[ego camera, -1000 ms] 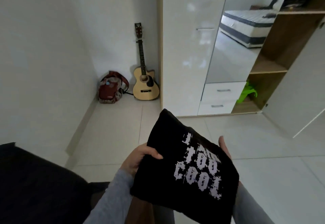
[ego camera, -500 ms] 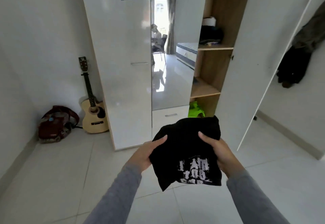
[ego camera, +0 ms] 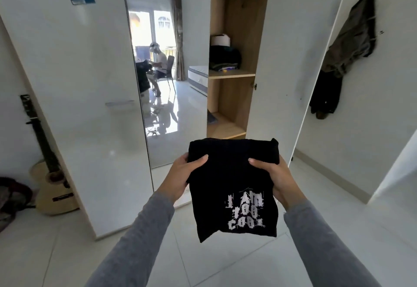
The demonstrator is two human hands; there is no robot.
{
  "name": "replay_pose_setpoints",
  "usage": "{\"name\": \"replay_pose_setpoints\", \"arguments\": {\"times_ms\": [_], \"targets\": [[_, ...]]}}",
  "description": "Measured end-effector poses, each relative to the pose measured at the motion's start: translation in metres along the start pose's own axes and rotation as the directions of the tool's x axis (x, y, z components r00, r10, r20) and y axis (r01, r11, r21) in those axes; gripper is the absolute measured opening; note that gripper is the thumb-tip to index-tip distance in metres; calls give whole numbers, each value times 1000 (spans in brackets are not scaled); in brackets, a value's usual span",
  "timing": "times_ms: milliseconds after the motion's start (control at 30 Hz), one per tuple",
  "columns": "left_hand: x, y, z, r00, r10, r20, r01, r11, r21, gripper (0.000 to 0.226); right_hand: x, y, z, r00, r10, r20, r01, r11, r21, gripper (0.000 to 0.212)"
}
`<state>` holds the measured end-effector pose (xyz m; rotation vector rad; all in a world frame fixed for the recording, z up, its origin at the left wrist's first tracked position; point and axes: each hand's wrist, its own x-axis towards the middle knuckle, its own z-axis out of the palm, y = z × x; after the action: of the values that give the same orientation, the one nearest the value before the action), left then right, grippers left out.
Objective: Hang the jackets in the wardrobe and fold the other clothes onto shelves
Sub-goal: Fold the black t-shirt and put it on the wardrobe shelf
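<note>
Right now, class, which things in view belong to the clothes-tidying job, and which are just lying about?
Job: folded black T-shirt, held by left hand and right hand; wardrobe shelf; stacked clothes on it.
Lying about: guitar; bag.

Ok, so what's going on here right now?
A person in grey sleeves holds a folded black T-shirt with white lettering, the left hand and right hand each gripping one side near its top edge. They face the open wardrobe, where a pile of clothes sits on one wooden shelf. The T-shirt is not yet on any shelf. Dark garments hang off to the right.
</note>
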<state>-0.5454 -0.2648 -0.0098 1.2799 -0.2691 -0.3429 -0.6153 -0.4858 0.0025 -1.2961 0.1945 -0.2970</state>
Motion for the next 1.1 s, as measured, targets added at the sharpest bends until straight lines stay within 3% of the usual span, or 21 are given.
{"name": "replay_pose_setpoints", "arguments": {"times_ms": [233, 567, 800, 1000, 1100], "targets": [[195, -9, -18, 1000, 20, -7, -19, 999, 46, 44, 176, 14, -6, 995, 6, -98, -17, 993, -118, 40], [421, -9, -8, 996, 80, 49, -90, 961, 263, 32, 387, 16, -41, 958, -214, -188, 118, 899, -423, 24], [586, -51, 5, 998, 37, -42, -22, 951, 310, 19, 566, 32, -92, 968, -225, -111, 122, 807, -578, 20], [723, -88, 14, 992, 24, -125, 22, 934, 356, 27, 717, 31, -129, 972, -236, -8, 157, 674, -722, 42], [780, -108, 15, 983, -5, -186, 71, 935, 348, 27, 775, 37, -138, 984, -178, -21, 101, 646, -757, 34]]}}
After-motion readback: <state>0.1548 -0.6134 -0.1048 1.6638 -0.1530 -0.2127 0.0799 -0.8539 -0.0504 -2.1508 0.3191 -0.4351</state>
